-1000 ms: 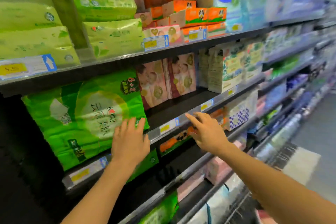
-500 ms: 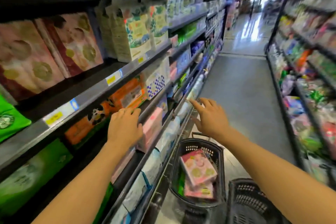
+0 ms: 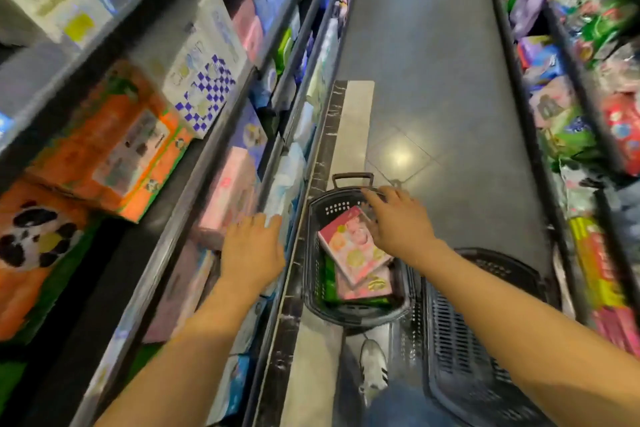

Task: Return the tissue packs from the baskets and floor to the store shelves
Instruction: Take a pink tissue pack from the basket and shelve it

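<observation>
A dark plastic basket (image 3: pixel 313 274) stands on the floor by the foot of the left shelves. Inside it lies a pink tissue pack (image 3: pixel 349 246) on top of another pink pack (image 3: pixel 370 288) and a green pack (image 3: pixel 330 284). My right hand (image 3: pixel 394 218) hovers over the basket's far end, fingers spread, at the upper corner of the top pink pack, holding nothing. My left hand (image 3: pixel 252 250) is open, palm down, beside the edge of a low shelf, empty.
The left shelves (image 3: pixel 214 121) carry orange panda packs (image 3: pixel 31 246), orange boxes (image 3: pixel 114 146) and pink packs (image 3: pixel 228 191). A second dark basket (image 3: pixel 460 350) stands at the right of the first. My shoe (image 3: pixel 374 367) is beside them. Stocked shelves (image 3: pixel 585 87) line the right side.
The view has tipped down from the shelves to the floor. My right hand has dropped over the basket with the pink packs, and my left hand has lowered toward the bottom shelves.
</observation>
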A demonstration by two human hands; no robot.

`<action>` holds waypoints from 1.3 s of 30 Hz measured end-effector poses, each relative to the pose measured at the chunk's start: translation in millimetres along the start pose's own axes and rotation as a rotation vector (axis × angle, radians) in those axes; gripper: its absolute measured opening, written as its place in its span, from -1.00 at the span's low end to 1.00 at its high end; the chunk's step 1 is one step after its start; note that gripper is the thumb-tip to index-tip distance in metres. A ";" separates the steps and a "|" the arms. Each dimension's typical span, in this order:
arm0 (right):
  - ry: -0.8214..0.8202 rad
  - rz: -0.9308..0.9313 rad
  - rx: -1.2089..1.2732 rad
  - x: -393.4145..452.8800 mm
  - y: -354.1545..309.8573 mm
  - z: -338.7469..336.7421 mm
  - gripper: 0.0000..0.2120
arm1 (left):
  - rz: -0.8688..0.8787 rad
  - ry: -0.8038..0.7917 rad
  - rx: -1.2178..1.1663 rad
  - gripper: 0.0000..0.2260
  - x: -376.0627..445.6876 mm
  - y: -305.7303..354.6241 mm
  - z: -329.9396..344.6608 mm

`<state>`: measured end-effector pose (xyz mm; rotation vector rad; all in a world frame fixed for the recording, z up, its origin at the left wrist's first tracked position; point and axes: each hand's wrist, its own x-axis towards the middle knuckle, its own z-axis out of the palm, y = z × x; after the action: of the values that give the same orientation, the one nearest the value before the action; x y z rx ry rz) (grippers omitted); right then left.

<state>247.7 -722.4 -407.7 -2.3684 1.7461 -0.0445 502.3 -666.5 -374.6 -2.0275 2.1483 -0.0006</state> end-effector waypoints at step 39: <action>0.160 1.023 1.587 57.0 47.5 528.7 -0.06 | 0.041 -0.340 -0.548 0.16 284.8 97.6 502.6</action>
<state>294.9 -715.3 -939.5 -0.3295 1.6256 -0.9902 460.2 -877.7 -919.5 -2.0354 2.1170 0.9608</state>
